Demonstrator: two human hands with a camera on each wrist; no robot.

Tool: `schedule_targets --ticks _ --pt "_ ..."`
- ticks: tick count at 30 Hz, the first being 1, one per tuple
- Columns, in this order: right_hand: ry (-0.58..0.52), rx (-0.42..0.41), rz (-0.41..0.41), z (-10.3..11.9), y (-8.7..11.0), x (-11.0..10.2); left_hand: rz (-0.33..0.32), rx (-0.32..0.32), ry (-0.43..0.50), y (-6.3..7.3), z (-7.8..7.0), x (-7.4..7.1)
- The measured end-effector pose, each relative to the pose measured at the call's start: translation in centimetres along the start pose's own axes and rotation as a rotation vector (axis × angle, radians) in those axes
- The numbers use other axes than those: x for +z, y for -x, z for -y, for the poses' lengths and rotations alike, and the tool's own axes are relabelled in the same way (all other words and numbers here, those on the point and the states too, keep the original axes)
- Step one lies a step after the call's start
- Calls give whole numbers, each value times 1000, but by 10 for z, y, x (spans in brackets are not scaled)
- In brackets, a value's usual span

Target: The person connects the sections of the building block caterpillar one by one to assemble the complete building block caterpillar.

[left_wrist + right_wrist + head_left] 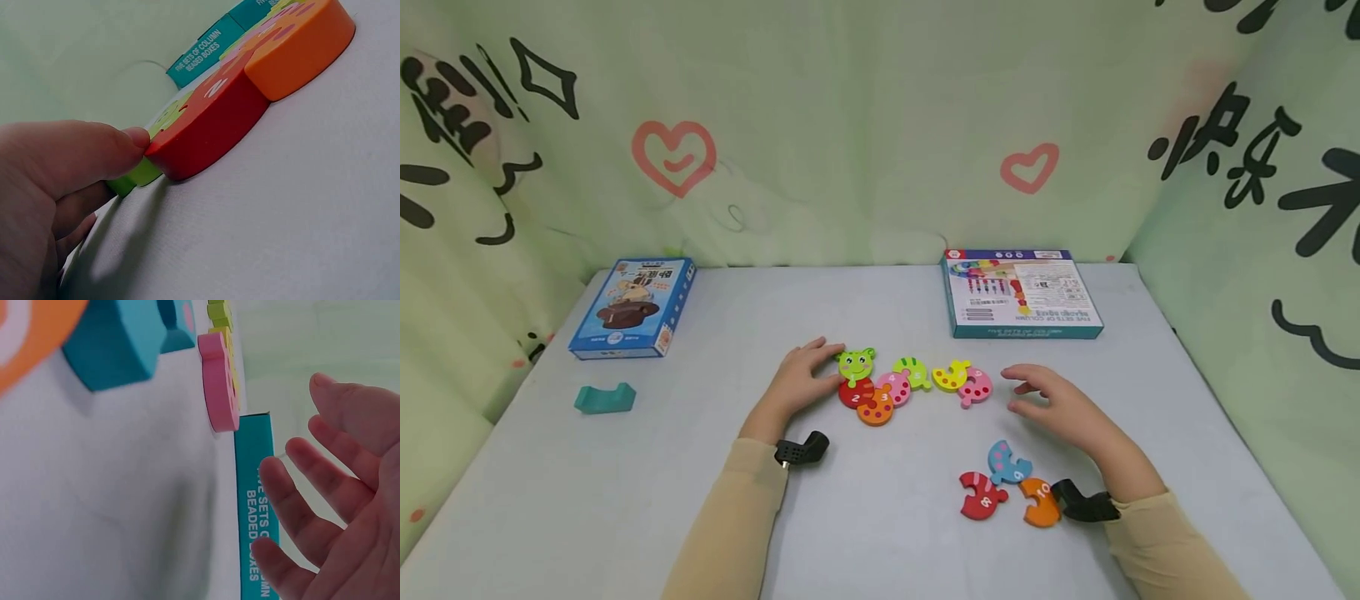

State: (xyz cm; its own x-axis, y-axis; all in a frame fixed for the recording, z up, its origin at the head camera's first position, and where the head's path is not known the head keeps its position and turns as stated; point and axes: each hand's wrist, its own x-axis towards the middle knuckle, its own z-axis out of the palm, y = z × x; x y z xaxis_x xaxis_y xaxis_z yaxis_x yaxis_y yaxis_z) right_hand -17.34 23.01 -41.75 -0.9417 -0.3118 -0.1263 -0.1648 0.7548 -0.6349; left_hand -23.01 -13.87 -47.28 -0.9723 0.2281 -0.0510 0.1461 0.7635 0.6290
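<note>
In the head view my left hand (797,383) touches the left side of a puzzle chain, at a green smiling head piece (856,365) and a red piece numbered 2 (854,393). The left wrist view has the thumb (119,150) against the edge where these meet. An orange piece numbered 3 (876,408), a pink piece (895,388) and a green striped piece (912,372) continue the chain. Just right of it, a yellow piece (950,377) joins another pink piece (975,387). Hovering to their right, my right hand (1056,404) holds nothing, its fingers relaxed and spread.
Red (981,497), blue (1006,463) and orange (1039,502) loose pieces lie near the right wrist. A blue box (636,308) stands back left, with a teal curved block (606,399) in front. At the back right lies a flat teal-edged box (1022,296).
</note>
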Motion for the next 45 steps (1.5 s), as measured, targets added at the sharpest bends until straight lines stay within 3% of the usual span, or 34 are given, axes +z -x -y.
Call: schedule_targets --ticks 24,37,45 --pt "39 2 41 1 18 3 1 45 -22 -3 3 0" --pt "44 53 191 -2 36 13 8 43 -15 -1 3 0" --pt "49 20 253 -1 37 15 5 38 -18 -2 2 0"
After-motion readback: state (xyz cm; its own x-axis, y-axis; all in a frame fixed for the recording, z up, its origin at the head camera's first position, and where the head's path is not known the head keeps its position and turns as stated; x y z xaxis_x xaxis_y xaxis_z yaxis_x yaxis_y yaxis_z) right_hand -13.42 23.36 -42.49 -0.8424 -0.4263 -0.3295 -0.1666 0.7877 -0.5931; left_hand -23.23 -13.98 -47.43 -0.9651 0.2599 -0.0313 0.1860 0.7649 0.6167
